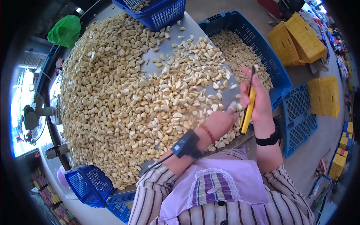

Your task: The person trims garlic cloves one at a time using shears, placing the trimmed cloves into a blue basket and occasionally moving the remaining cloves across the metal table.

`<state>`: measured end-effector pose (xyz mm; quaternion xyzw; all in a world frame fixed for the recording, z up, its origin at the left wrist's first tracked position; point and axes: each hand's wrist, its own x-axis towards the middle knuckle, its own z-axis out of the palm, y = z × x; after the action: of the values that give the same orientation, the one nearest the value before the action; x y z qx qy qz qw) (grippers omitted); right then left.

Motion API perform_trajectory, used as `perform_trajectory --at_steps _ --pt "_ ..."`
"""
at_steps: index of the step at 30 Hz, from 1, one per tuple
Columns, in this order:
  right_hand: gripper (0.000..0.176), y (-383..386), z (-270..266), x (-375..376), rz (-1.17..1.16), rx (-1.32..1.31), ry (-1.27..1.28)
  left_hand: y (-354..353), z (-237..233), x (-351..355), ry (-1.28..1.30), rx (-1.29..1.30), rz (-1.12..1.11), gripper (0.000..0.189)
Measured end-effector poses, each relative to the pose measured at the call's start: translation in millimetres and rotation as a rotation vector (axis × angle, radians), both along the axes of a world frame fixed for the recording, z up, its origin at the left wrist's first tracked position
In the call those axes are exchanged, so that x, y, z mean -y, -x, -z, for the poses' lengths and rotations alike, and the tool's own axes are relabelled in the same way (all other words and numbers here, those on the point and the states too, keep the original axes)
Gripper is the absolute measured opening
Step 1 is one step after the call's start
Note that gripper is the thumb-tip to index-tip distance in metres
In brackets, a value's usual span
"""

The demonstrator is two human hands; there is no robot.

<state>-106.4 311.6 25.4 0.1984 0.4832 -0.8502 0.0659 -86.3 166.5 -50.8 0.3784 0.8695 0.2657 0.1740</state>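
Note:
Pale curved kernels that look like cashew nuts [116,101] cover the metal table in a wide heap. My right hand [259,100] is closed around a knife [249,110] with a yellow handle, its dark blade pointing up and away from me. By the blade's tip and my right fingertips is a small whitish piece [256,68]. My left hand [220,123], with a beaded bracelet, is low over the table's near right edge. Its fingers are drawn together and blurred, with a whitish cashew nut [233,106] at the tips.
A large blue crate [275,67] with more kernels stands beyond the table's right edge. One blue basket [159,15] sits at the far edge, another [84,185] at near left. Yellow crates [296,39], a blue lattice crate [300,116] and a fan [33,114] stand around.

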Motion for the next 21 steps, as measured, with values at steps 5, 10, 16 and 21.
perform_trajectory --at_steps 5,10,16,21 --pt "0.05 -0.1 11.2 -39.5 0.188 0.011 0.132 -8.9 -11.7 50.8 -0.104 -0.007 -0.007 0.034" --pt "0.043 -6.0 26.8 -27.0 0.114 0.112 0.182 34.4 -21.0 122.3 0.137 -0.131 -0.57 0.035" --pt "0.045 -11.6 22.7 37.5 -0.17 0.116 -0.013 40.5 20.0 145.0 -0.296 -0.097 -0.552 0.036" --pt "0.043 -14.8 18.7 51.8 -0.36 0.026 -0.202 17.6 -11.2 147.7 -1.221 1.135 -0.591 0.015"
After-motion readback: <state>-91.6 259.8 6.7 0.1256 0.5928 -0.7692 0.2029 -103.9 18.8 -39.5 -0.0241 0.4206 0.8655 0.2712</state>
